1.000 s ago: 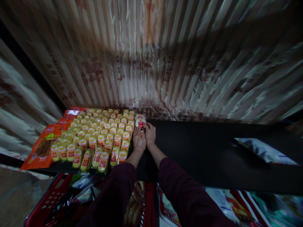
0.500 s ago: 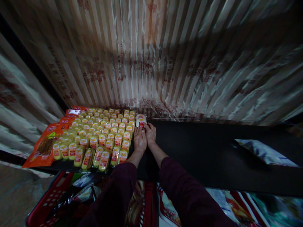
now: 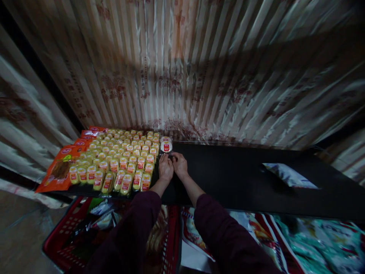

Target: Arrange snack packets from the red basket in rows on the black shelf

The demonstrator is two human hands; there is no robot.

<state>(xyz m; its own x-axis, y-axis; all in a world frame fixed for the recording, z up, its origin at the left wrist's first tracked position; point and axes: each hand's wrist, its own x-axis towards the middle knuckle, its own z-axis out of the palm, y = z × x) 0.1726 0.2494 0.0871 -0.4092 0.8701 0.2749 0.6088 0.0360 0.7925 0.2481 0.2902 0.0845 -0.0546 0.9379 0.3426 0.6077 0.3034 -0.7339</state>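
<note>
A round white cake (image 3: 166, 146) in clear wrapping with a red label lies on the black shelf (image 3: 228, 171), right beside rows of small yellow wrapped cakes (image 3: 125, 163). Directly in front of it, my left hand (image 3: 165, 168) has its fingertips at the near edge of the wrapping, fingers bent close together. My right hand (image 3: 180, 166) is just to the right, fingers curled inward and almost touching the left hand. Whatever sits between the fingertips is too small and dark to make out. Another white cake partly shows behind the labelled one.
Orange snack bags (image 3: 59, 167) stand at the left end of the shelf. A silvery-white packet (image 3: 288, 176) lies farther right. Below the front edge are a red basket (image 3: 54, 232) of packets and several teal bags (image 3: 319, 236). Patterned striped sheeting (image 3: 182, 76) hangs behind.
Both hands have drawn slightly back toward me from the white cake, so more of its face and label shows. The view has shifted a little to the right.
</note>
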